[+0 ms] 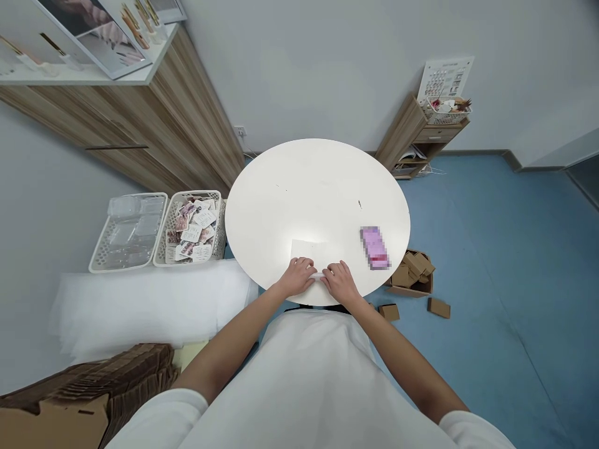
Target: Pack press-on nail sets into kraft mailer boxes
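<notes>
Both hands press on a white sheet at the near edge of the round desk.

I see my left hand (298,276) and right hand (340,282) lying close together, fingers bent down on the near edge of the sheet (309,250); if they pinch it, I cannot tell. The sheet is white, flat and rectangular, hard to see on the white desk (318,187). Just right of my right hand lies a pink packet (375,247), blurred. Two baskets (161,232) stand left of the desk, and small cardboard boxes (414,274) lie on the blue floor at the right.
</notes>
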A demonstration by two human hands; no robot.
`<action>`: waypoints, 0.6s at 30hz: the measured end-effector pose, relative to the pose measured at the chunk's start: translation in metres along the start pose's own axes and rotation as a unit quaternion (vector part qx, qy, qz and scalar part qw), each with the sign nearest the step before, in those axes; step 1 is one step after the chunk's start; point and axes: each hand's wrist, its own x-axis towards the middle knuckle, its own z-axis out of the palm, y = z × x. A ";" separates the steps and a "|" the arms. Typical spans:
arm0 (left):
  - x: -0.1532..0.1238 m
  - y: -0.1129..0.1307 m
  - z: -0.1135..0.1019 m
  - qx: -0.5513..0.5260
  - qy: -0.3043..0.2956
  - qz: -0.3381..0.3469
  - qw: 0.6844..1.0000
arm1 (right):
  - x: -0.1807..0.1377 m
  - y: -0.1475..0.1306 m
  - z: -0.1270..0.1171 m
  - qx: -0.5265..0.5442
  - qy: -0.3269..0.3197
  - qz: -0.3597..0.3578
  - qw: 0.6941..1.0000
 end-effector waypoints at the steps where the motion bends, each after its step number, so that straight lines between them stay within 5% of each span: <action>1: 0.001 0.000 0.000 -0.001 -0.009 -0.006 1.000 | 0.000 0.000 0.000 -0.002 -0.002 0.001 1.000; 6: 0.002 -0.001 0.002 -0.053 -0.031 -0.035 0.997 | -0.001 0.002 0.001 0.020 -0.015 0.022 0.999; 12: 0.004 -0.015 -0.004 -0.191 -0.019 -0.138 0.972 | 0.009 0.013 0.012 0.150 -0.004 0.122 0.981; 18: 0.021 -0.031 -0.003 -0.213 -0.056 -0.220 0.950 | 0.032 0.029 0.021 0.210 -0.028 0.197 0.957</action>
